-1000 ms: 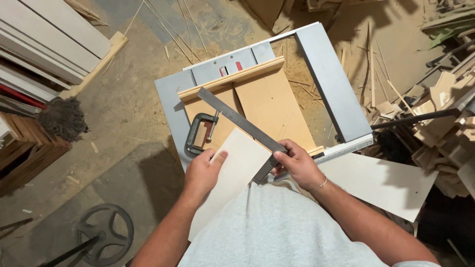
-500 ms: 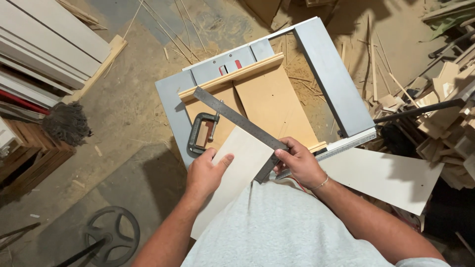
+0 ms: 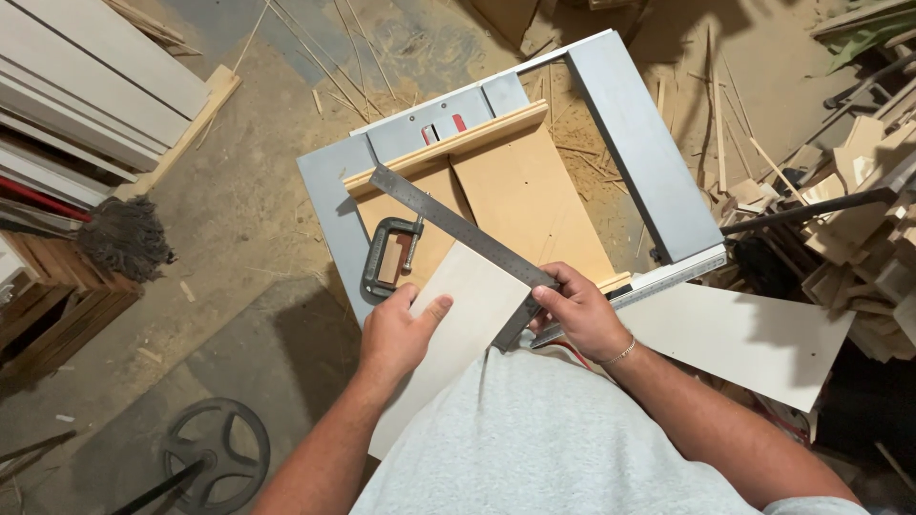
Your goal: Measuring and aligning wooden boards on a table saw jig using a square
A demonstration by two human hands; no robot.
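The pale board [image 3: 458, 315] is pinned on the saw surface [image 3: 329, 205] by the left hand [image 3: 396, 334] with fingers spread, while the steel square [image 3: 458, 229], pinched by the right hand [image 3: 577, 310], is best seated flush against its edge

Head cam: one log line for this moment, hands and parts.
left hand: flat on pale board | right hand: holds metal square against board edge | C-clamp: on saw sled

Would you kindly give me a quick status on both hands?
Left hand flat on pale board. Right hand gripping steel square against its edge. C-clamp close by.
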